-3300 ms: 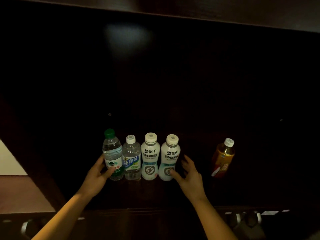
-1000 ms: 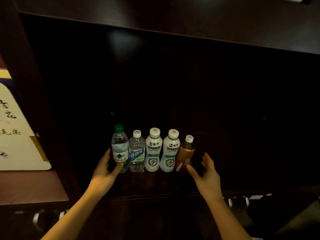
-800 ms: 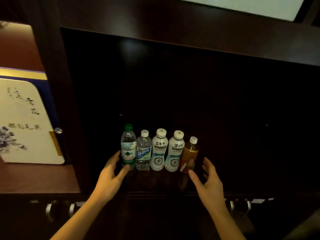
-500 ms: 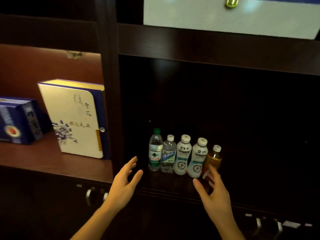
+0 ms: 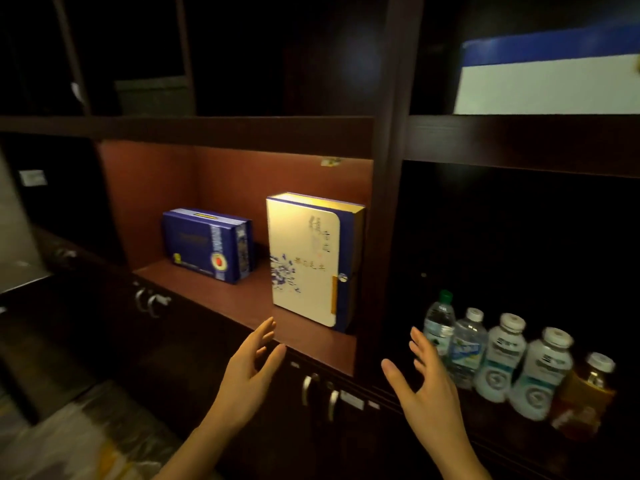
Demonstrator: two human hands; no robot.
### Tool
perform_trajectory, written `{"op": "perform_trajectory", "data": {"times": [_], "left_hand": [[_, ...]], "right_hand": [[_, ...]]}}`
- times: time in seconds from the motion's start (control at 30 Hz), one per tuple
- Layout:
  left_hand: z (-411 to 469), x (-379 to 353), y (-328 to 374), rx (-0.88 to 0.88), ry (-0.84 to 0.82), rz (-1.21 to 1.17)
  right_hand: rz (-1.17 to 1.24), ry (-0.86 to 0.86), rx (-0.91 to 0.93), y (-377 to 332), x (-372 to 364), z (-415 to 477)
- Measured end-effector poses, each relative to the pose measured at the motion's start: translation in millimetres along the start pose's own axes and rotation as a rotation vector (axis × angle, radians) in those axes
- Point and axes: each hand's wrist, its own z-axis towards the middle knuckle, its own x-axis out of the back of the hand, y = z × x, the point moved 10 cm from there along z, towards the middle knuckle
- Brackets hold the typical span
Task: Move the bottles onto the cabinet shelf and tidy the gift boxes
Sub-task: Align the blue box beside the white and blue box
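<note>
Several bottles stand in a row on the dark right shelf: a green-capped water bottle (image 5: 439,320), a clear one (image 5: 465,348), two white ones (image 5: 500,358) (image 5: 542,374) and an amber tea bottle (image 5: 585,396). In the lit left compartment a cream gift box (image 5: 304,261) stands upright at the right side, and a blue gift box (image 5: 207,244) sits further left and back. My left hand (image 5: 247,375) hovers open below the cream box. My right hand (image 5: 426,386) is open, just left of the bottles, touching nothing.
Cabinet doors with metal handles (image 5: 308,389) run below the shelves. A vertical divider (image 5: 388,237) separates the two compartments. A large white and blue box (image 5: 547,77) sits on the upper right shelf. Plastic wrapping (image 5: 79,441) lies at lower left.
The view has swung left, bringing both gift boxes into sight and pushing the bottles to the right edge. Both hands have left the bottle row and shifted left, still open.
</note>
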Motion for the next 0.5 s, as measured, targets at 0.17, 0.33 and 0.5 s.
{"op": "perform_trajectory", "data": {"times": [0.17, 0.33, 0.5], "left_hand": [[9.3, 85.6, -26.6, 0.045, 0.15, 0.058], [29.7, 165.4, -59.8, 0.076, 0.255, 0.105], [64.8, 223.1, -93.2, 0.08, 0.275, 0.097]], "right_hand": [[0.036, -0.092, 0.048, -36.7, -86.5, 24.1], [0.063, -0.084, 0.08, -66.1, -166.5, 44.1], [0.051, -0.06, 0.072, -77.2, -216.0, 58.4]]}}
